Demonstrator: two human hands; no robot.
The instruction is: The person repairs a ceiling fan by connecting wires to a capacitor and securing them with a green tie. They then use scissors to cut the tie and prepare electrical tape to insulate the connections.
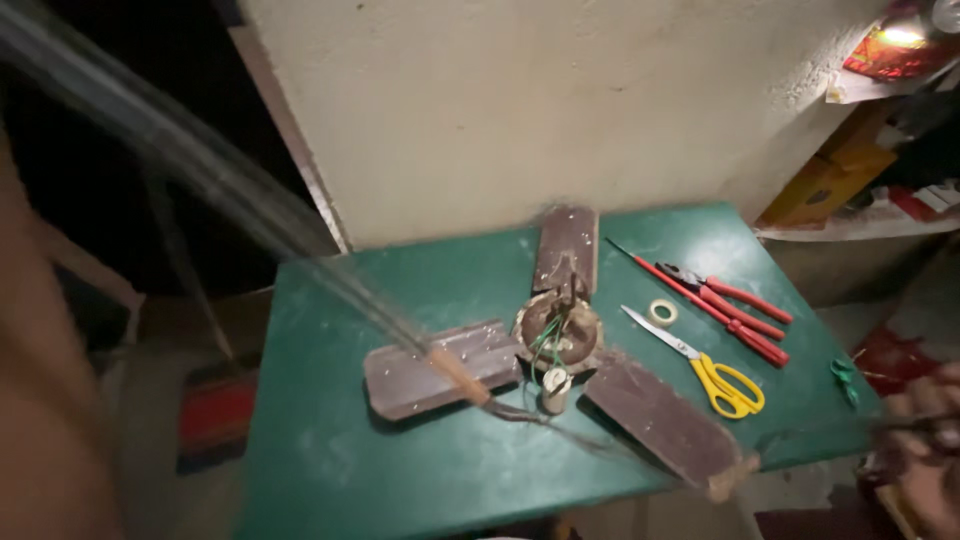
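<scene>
The old ceiling fan (560,345) lies flat on the green table (330,470), three dusty brown blades around a grimy hub with loose green wires. My right hand (925,450) is blurred at the table's right edge, well apart from it; I cannot tell whether my fingers are curled or spread. Yellow scissors (710,375) and red pliers (730,305) lie between.

We see free green table (330,470) at the front left; the fan (560,340), scissors (705,365), pliers (735,305) and perhaps a blurred cable (200,165) block the rest.
</scene>
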